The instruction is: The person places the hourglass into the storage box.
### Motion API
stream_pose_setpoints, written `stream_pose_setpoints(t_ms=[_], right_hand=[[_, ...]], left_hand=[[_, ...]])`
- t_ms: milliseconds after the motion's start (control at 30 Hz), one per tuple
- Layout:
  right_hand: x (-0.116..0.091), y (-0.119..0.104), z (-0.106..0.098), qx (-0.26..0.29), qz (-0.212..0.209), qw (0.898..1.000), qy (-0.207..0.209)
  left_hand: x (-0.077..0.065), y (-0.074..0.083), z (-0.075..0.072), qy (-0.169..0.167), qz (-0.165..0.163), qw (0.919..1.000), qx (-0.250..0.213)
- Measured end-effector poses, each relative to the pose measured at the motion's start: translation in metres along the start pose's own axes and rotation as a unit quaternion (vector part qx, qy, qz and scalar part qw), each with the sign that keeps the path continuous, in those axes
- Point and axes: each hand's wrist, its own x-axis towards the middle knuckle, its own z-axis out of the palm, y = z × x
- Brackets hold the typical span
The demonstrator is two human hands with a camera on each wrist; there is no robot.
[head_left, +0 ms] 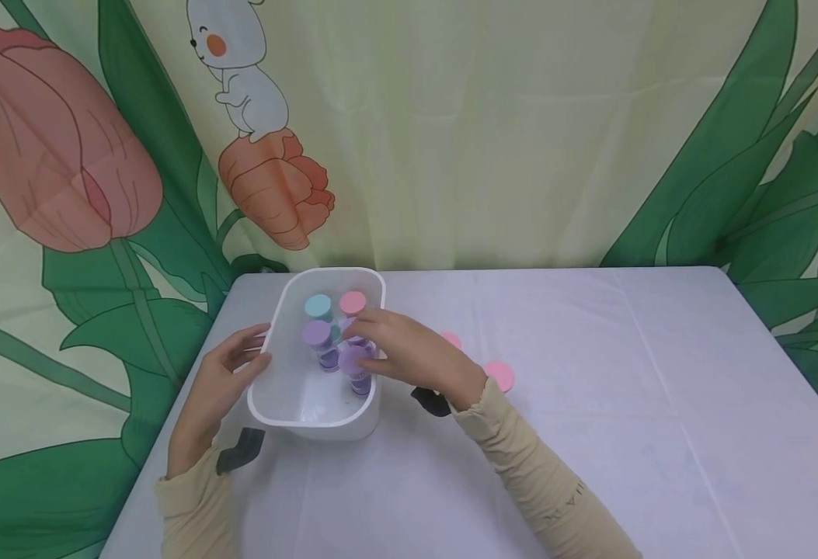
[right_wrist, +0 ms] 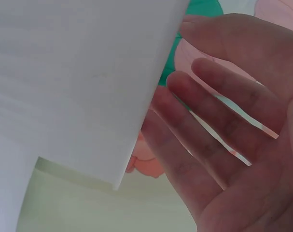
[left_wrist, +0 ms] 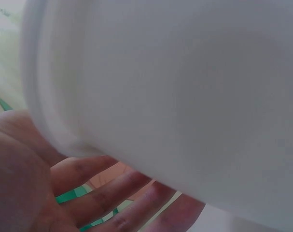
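Note:
A white plastic bin (head_left: 297, 404) stands at the left of the table. Inside are several small see-through cylinders with round coloured tops: a teal one (head_left: 318, 306), a pink one (head_left: 353, 302) and purple ones, among them a purple-topped cylinder (head_left: 318, 335) near the middle. My left hand (head_left: 223, 380) is at the bin's left side, thumb near the rim, with fingers spread along the outer wall in the left wrist view. Reaching over the right rim, my right hand (head_left: 409, 353) has loosely bent fingers above the purple tops. No object shows in its grasp in the right wrist view.
Pink round pieces lie right of the bin; one pink disc (head_left: 499, 376) is beside my right wrist, and another pink disc (head_left: 451, 339) is partly behind that hand. A pale cloth covers the table (head_left: 590, 466). Behind it hangs a printed curtain (head_left: 485, 155).

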Motion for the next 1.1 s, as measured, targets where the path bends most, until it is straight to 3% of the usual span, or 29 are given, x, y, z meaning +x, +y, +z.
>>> stream_pose_setpoints(t_ms=[167,667,1100], right_hand=[[-0.007,0.001,-0.003,-0.003,0.004,1.0,0.017],[-0.029,0.016,-0.01,0.006,0.075,0.996,0.046],[-0.048,0.028,-0.012,-0.018,0.138,0.989,0.054]], left_hand=[[0.0,0.0,0.0,-0.003,-0.004,1.0,-0.001],[0.0,-0.001,0.001,-0.001,-0.003,1.0,-0.002],[0.0,-0.002,0.0,-0.003,0.008,1.0,0.004]])
